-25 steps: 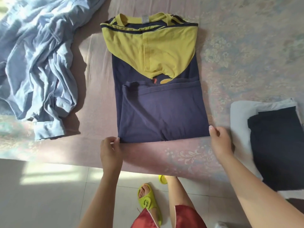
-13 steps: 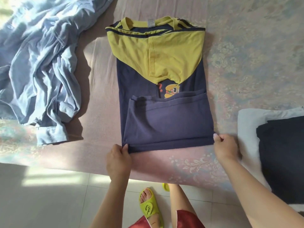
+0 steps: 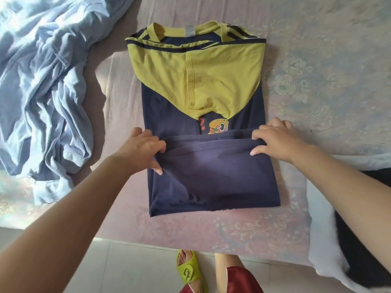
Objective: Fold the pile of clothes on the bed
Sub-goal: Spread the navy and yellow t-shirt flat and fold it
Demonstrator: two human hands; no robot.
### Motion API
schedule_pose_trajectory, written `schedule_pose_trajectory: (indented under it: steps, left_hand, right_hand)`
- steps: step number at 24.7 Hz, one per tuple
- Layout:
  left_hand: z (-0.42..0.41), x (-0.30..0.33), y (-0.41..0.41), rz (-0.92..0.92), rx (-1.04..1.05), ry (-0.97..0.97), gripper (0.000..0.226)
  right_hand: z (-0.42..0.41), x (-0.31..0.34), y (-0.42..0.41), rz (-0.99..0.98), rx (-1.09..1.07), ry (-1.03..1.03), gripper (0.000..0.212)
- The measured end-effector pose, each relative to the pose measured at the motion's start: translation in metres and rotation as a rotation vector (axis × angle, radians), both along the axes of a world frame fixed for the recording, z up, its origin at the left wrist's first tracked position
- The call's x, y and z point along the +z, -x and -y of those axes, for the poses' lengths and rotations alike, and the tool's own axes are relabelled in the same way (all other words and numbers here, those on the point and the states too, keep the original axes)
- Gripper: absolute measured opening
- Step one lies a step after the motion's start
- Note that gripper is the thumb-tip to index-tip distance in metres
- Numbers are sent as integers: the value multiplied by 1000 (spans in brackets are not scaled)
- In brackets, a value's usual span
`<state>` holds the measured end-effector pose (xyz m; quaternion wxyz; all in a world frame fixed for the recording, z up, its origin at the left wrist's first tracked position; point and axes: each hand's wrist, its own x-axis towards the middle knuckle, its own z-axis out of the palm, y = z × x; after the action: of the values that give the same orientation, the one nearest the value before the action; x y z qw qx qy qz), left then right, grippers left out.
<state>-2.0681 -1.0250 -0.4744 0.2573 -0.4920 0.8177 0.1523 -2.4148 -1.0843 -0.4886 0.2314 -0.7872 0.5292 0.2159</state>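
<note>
Currently, the navy and yellow T-shirt [image 3: 203, 102] is laid lengthwise on the bed [image 3: 317, 60], collar far, its turned-up hem pinched at either end in the grip of left hand [image 3: 146, 144] and right hand [image 3: 275, 138], equally near, with the yellow portion lying directly beyond.

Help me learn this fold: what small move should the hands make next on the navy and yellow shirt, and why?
Probably carry the hem edge up toward the yellow collar. The left hand and right hand grip the doubled navy flap's corners, and the burger print is still exposed.
</note>
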Motion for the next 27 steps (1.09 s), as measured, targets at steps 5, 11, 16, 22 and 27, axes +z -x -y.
schedule_pose_trajectory:
  steps: [5,11,16,22,27]
  left_hand:
    - [18,3,-35,-31,519,-50,52]
    - [-8,-26,-8,-640,1262,38,24]
    - [-6,-14,-22,-710,1243,291,24]
    - [15,-33,-2,-771,1693,61,31]
    - [46,-10,7,-757,1565,551,15]
  right_hand:
    - [12,4,26,403,-580,-29,24]
    - [10,-22,7,639,-941,-153,23]
    - [13,-15,10,729,-1016,72,20]
    - [32,-28,-12,690,-1070,-28,29]
    - [69,-8,-30,794,-1048,280,29]
